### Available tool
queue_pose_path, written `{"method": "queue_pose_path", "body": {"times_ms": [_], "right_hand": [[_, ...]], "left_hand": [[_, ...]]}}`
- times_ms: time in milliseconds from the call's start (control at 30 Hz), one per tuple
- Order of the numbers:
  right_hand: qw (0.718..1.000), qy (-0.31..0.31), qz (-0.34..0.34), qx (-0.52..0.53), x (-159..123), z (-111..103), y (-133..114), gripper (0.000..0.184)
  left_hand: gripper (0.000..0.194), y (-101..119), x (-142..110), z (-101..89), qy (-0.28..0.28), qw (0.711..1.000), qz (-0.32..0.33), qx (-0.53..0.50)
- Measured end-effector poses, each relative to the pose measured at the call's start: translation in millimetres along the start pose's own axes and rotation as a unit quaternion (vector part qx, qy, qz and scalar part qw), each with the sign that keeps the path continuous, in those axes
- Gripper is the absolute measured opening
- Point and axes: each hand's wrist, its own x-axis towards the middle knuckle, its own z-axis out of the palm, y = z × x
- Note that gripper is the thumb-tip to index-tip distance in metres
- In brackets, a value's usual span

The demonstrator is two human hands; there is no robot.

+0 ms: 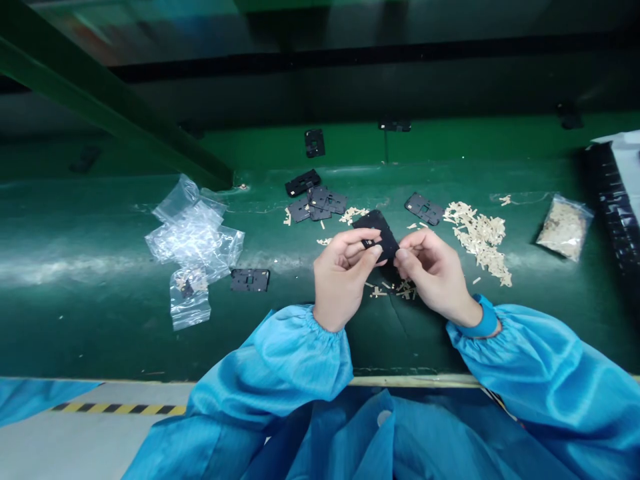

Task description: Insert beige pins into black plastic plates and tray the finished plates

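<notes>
My left hand (345,273) grips a flat black plastic plate (383,230) with cut-outs, thumb on the near side. At the plate's right corner the fingertips of my right hand (433,273) are pinched together; whether a small piece sits between them is hidden. Several similar black plates (323,200) lie overlapped just beyond my left hand, and another black plate (424,208) rests beyond my right hand. A heap of small cream-coloured strips (480,240) spreads to the right, with loose strips (383,291) scattered below my hands.
Clear plastic bags (195,233) are piled on the left, beside a single plate (250,280). A zip bag of cream strips (565,228) lies at the right, near a black-edged box (613,200). A green post (150,133) slants down to the green bench (290,333).
</notes>
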Motion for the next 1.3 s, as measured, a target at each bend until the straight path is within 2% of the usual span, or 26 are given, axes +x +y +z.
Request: {"method": "queue_pose_path", "body": {"times_ms": [167,400,700,867,1033,1167,1300], "right_hand": [[1.0,0.005,0.007,0.0,0,4,-2,0.026],[0.994,-0.048,0.058,0.079,3,-4,1,0.019],[0.987,-0.018,0.075,0.138,1,2,9,0.019],[0.985,-0.039,0.082,0.146,3,-1,4,0.017],[0.968,-0.07,0.126,0.204,4,-3,-6,0.017],[0.959,-0.071,0.152,0.228,5,-3,-8,0.019],[0.939,-0.104,0.19,0.268,5,-5,-8,0.021]], "left_hand": [[0.023,-1,-1,0.6,0.005,1.0,-0.013,0.001],[0.023,-1,0,0.5,0.001,1.0,-0.025,-0.01],[0.021,-6,-4,3.0,0.011,0.999,0.018,0.037],[0.024,-5,-1,0.7,0.006,1.0,-0.006,0.021],[0.028,-1,1,-1.2,-0.008,0.999,-0.039,-0.015],[0.028,0,0,-0.7,-0.007,0.999,-0.04,-0.008],[0.028,1,1,-2.2,-0.024,0.999,-0.043,-0.014]]}}
